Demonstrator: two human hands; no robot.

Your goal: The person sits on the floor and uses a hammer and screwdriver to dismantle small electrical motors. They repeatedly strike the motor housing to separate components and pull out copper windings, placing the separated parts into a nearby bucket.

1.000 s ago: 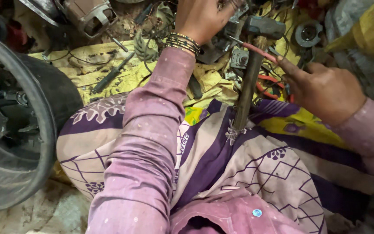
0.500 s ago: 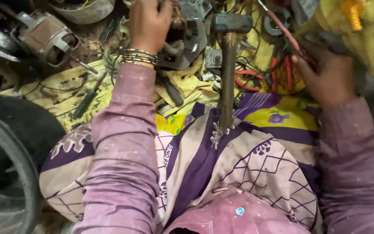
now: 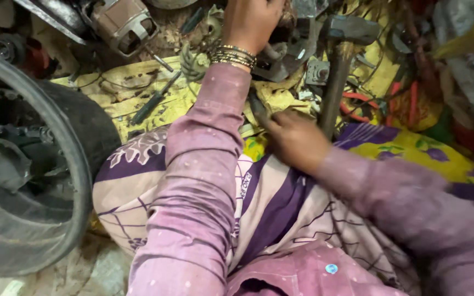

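cluttered workshop floor spread with a crumpled yellow cloth (image 3: 133,93), scrap metal all over it. far left, a big dark wheel rim (image 3: 34,164), round and ribbed, fills the edge of the view. up top, a small electric motor (image 3: 122,22) with pale housing and copper-coloured windings lies among the bits, and a dark screwdriver (image 3: 152,101) rests flat on the cloth below it.

moving in, the left hand (image 3: 250,22) comes down from a dusty pink sleeve, thin metal bangles (image 3: 231,55) stacked at the wrist. its fingers are curled over a grey metal bracket (image 3: 286,52), angular and dull, pressing it down; the fingertips are hidden, so how tightly they close is not clear.

centre now, the right hand (image 3: 297,140) is blurred, fingers bent and close to the lower end of a hammer (image 3: 338,66). whether it actually clasps the handle i cannot tell. the hammer's brown wooden handle runs from its heavy grey steel head down towards the lap, just right of the bracket.

to the right, red wires (image 3: 368,107) tangle on the cloth, with a purple and cream patterned garment (image 3: 281,214) across the lap.
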